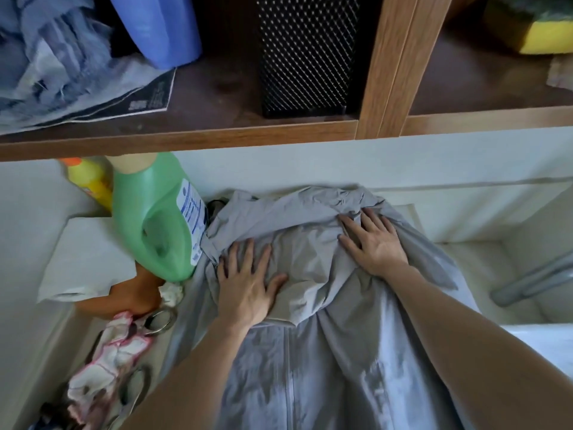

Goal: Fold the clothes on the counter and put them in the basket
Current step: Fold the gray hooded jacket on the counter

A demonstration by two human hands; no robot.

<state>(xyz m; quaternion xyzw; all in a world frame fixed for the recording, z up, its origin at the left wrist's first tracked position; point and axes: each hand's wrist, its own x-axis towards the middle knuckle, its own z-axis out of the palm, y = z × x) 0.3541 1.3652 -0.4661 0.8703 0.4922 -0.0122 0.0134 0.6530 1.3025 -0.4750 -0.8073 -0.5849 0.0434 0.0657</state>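
- Now my left hand (248, 283) and right hand (372, 240) lie flat, fingers released, on the grey garment (310, 367)
- It lies on the counter (83, 330) beside the green bottle (155, 218)
- I would smooth outward before folding

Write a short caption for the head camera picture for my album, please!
Left hand and right hand press flat on a grey garment on the counter, beside a green detergent bottle.

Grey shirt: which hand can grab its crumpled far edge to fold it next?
Probably the right hand: it lies flat on the grey shirt with fingers at the bunched far edge. The left hand presses lower down, nearer the green bottle.
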